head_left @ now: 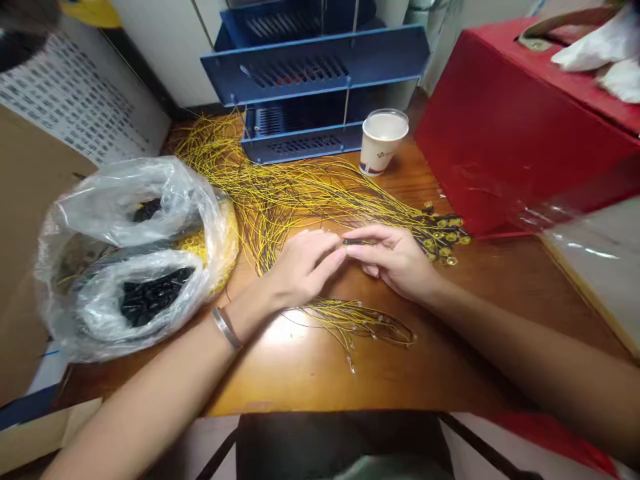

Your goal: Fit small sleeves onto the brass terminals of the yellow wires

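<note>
Over the wooden table, my right hand pinches a small black tubular piece between thumb and forefinger. The fingertips of my left hand are pressed together at the other end of that piece; what they hold is hidden. Behind both hands lies a long bundle of yellow and black wires. Its right end carries several black holders with yellow rings. Nearer to me, a smaller bunch of wires with small clear tips rests below my hands.
At the left stands a plastic-lined container with bags of black parts and yellow rings. A blue file rack, a paper cup and a red box border the table's far and right sides.
</note>
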`<move>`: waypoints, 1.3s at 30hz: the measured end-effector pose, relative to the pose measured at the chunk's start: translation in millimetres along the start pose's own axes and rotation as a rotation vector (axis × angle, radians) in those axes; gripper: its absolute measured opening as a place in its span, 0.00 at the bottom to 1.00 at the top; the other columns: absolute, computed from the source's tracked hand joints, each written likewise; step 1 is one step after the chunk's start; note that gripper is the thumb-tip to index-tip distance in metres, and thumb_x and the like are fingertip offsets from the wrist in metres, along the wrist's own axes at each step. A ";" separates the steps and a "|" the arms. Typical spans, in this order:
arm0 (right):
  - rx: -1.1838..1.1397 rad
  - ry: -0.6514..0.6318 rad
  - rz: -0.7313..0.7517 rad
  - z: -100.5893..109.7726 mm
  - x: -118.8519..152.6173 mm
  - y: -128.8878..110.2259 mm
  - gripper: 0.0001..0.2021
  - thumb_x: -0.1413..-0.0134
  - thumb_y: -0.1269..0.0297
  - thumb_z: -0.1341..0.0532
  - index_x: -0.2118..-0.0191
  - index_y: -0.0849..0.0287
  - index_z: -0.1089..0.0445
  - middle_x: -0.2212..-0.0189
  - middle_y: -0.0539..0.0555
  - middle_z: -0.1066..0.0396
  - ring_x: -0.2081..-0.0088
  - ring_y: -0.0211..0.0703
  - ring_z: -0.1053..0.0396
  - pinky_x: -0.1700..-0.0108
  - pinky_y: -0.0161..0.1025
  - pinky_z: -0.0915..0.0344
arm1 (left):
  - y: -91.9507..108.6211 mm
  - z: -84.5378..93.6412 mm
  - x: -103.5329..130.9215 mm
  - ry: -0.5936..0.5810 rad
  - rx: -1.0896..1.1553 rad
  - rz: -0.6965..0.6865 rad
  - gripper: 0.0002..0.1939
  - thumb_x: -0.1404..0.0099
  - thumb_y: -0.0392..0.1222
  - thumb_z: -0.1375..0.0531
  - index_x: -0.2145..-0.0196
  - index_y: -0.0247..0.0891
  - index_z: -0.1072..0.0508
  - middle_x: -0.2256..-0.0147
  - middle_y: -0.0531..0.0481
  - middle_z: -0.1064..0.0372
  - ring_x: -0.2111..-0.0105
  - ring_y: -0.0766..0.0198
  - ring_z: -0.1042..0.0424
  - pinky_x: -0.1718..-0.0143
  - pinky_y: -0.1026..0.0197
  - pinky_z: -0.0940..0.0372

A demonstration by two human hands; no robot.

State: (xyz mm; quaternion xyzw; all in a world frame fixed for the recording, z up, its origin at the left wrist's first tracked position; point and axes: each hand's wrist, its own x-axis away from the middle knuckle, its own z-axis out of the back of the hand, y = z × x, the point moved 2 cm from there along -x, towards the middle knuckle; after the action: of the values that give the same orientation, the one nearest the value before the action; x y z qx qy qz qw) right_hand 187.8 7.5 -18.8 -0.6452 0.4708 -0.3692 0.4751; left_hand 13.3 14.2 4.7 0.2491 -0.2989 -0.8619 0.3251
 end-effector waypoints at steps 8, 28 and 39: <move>-0.099 -0.014 -0.039 -0.5 -0.7 -3.8 0.09 0.56 0.67 0.27 0.64 0.56 0.19 0.82 0.45 0.31 0.84 0.26 0.42 0.82 0.27 0.48 | -1.1 1.5 0.0 -0.023 0.013 0.028 0.19 0.26 0.48 0.52 0.71 0.36 0.33 0.73 0.51 0.34 0.70 0.64 0.37 0.63 0.58 0.44; -0.113 -0.045 -0.048 0.1 -0.8 -5.3 0.08 0.55 0.68 0.28 0.64 0.54 0.19 0.82 0.45 0.30 0.83 0.27 0.42 0.82 0.28 0.48 | -1.3 3.5 -2.5 -0.073 -0.033 -0.016 0.21 0.24 0.47 0.54 0.70 0.35 0.33 0.73 0.52 0.37 0.70 0.64 0.39 0.64 0.58 0.48; -0.044 -0.049 -0.013 2.4 -0.4 -3.1 0.10 0.53 0.65 0.28 0.62 0.56 0.20 0.83 0.45 0.32 0.84 0.28 0.42 0.81 0.28 0.47 | -1.0 4.5 -0.4 -0.088 0.018 -0.016 0.21 0.24 0.45 0.54 0.69 0.35 0.30 0.70 0.52 0.29 0.68 0.65 0.33 0.60 0.58 0.45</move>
State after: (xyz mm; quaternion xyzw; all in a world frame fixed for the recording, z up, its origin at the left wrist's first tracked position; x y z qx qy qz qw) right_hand 190.7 8.8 -16.5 -0.6672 0.4629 -0.3460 0.4699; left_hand 10.4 16.6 7.2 0.2164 -0.3185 -0.8719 0.3024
